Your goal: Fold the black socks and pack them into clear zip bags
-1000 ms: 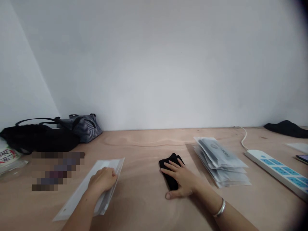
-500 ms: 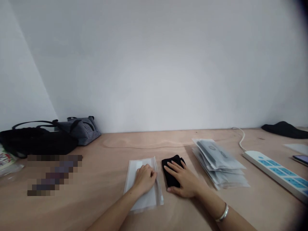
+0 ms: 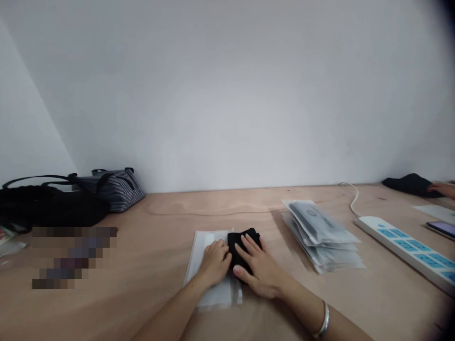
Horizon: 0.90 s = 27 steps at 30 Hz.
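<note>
A frosted zip bag (image 3: 216, 296) lies flat with its slider edge towards the right. On top of it rests my left hand (image 3: 215, 262), fingers curled and closed at that edge; part of the bag is hidden under it. A folded black cloth (image 3: 235, 241) sits just right of my left hand, its left edge over or inside the bag's mouth; I cannot tell which. My right hand (image 3: 258, 267), with a silver bangle at the wrist, lies spread over the cloth, thumb towards its near edge.
Several filled frosted bags (image 3: 322, 232) are stacked to the right. Beyond them are a white power strip (image 3: 408, 246), a phone (image 3: 441, 228) and a black cloth item (image 3: 407, 184) touched by another person's hand (image 3: 442, 188). A striped bag (image 3: 121, 189) and a black bag (image 3: 71, 208) stand at left.
My right hand and the black cloth have slid left, up against my left hand and the bag's edge. Another person's hand has appeared at the far right.
</note>
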Each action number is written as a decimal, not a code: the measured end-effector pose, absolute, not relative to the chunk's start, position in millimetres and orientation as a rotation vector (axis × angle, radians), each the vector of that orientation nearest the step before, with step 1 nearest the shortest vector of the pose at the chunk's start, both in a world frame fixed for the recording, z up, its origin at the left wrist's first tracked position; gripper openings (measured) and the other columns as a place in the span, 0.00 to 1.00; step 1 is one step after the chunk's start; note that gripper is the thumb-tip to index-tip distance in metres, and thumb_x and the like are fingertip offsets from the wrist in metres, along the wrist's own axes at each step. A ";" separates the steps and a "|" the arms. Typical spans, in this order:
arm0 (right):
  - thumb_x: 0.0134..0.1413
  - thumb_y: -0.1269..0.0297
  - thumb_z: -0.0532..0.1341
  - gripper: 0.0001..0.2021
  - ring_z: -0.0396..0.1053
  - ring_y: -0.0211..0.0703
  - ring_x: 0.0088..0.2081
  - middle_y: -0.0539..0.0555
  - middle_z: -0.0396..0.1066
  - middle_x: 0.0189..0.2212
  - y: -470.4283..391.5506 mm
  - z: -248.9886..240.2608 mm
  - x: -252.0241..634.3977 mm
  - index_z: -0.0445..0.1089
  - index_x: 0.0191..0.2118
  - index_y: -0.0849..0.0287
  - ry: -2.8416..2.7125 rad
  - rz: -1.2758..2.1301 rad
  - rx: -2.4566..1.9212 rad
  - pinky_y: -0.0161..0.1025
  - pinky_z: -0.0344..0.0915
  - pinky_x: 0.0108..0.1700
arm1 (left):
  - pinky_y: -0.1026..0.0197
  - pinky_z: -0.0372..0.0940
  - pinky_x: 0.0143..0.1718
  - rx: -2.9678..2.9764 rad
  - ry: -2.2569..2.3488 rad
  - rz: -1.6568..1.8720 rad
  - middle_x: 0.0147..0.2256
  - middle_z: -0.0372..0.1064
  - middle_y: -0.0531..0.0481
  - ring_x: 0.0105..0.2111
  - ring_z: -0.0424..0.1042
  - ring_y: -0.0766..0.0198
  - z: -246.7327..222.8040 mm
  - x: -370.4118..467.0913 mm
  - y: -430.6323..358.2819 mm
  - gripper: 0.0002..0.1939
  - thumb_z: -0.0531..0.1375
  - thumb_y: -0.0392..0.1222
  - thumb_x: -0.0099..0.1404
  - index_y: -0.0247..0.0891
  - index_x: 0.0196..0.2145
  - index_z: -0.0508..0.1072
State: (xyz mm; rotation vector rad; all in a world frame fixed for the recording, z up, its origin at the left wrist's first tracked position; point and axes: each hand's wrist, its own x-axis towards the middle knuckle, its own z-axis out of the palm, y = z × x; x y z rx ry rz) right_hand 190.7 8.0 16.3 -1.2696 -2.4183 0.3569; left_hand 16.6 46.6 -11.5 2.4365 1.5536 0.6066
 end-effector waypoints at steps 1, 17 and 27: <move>0.58 0.49 0.44 0.28 0.35 0.51 0.61 0.58 0.42 0.60 7.1 20.1 190.6 0.48 0.60 0.58 -2.465 0.359 -1.243 0.58 0.31 0.58 | 0.60 0.56 0.36 2.435 1.554 0.611 0.32 0.65 0.50 0.36 0.63 0.62 -11.7 16.4 46.7 0.11 0.49 0.34 0.60 0.38 0.25 0.68; 0.45 0.55 0.59 0.15 0.49 0.55 0.56 0.52 0.62 0.50 47.7 8.7 172.1 0.69 0.42 0.46 -2.498 0.350 -1.242 0.64 0.35 0.53 | 0.60 0.59 0.37 2.511 1.525 0.730 0.34 0.63 0.49 0.36 0.63 0.62 0.2 22.6 43.4 0.12 0.47 0.34 0.61 0.37 0.24 0.67; 0.46 0.52 0.58 0.20 0.63 0.49 0.42 0.59 0.62 0.43 -10.8 18.8 185.9 0.66 0.44 0.56 -2.174 0.410 -1.402 0.44 0.59 0.43 | 0.53 0.57 0.41 2.936 1.158 0.468 0.36 0.66 0.49 0.39 0.62 0.57 34.6 1.6 37.6 0.06 0.53 0.33 0.59 0.39 0.32 0.69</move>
